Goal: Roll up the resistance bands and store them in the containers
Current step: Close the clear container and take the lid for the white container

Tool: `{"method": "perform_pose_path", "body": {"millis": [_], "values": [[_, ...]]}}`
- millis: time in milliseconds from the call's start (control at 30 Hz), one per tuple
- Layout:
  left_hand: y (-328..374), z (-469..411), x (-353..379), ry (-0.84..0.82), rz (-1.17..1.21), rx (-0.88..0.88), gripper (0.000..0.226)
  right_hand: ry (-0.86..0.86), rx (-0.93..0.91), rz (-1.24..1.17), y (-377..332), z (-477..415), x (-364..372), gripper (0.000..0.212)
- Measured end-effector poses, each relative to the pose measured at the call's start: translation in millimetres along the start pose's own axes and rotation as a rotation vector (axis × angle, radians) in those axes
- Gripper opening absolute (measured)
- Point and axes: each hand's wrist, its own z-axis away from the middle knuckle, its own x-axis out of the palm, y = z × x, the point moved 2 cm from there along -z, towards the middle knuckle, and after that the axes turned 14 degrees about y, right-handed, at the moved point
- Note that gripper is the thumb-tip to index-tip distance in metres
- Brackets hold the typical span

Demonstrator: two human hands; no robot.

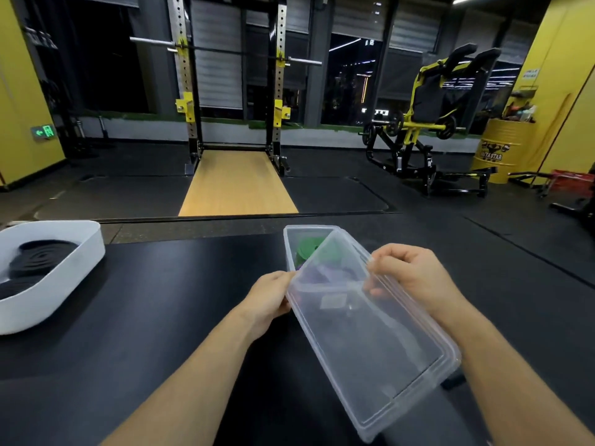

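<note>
Lid (380,342) pinched by left hand (267,304) and right hand (409,275).
Held askew over the box (289,249), it may be seated crooked or a band (306,249) trapped.

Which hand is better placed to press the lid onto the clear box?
Probably right: the right hand grips the lid directly above the clear box; the left hand only pinches its side edge.

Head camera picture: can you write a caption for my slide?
Left hand and right hand hold a clear lid over the box of bands.
</note>
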Motion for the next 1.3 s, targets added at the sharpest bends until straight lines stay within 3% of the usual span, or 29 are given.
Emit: {"method": "perform_pose_path", "body": {"millis": [33,133,233,333,533,600,667,733,833,1000,1200,1300], "values": [[-2,5,-7,0.003,0.011,-0.010,0.017,0.003,0.050,-0.051,1,-3,-1,0.009],[-8,20,-28,0.055,0.035,-0.043,0.030,0.071,0.178,-0.227,4,-14,-2,0.009],[-9,42,-47,0.028,-0.049,0.003,0.019,0.165,0.284,-0.322,15,-22,16,0.013],[-12,60,-61,-0.054,-0.139,0.030,0.027,0.173,0.304,-0.279,33,-22,46,0.014],[-4,77,-85,-0.148,-0.213,-0.013,0.023,0.185,0.196,-0.179,43,-25,77,0.015],[0,71,-89,-0.071,-0.174,-0.041,0.030,0.213,0.164,-0.134,43,-28,79,0.018],[6,62,-86,0.107,-0.108,-0.041,0.041,0.250,0.134,-0.063,44,-30,78,0.019],[12,53,-78,0.243,-0.081,0.040,0.041,0.275,0.115,0.005,46,-33,79,0.021],[12,40,-59,0.250,-0.136,0.189,0.031,0.289,0.062,0.175,46,-37,81,0.030],[7,28,-44,0.369,-0.243,0.261,0.028,0.255,0.014,0.344,54,-42,84,0.042],[7,23,-41,0.347,-0.184,0.224,0.036,0.236,0.019,0.405,65,-53,82,0.047],[11,18,-37,0.410,-0.235,0.195,0.036,0.211,0.003,0.494,65,-58,83,0.038]]}}
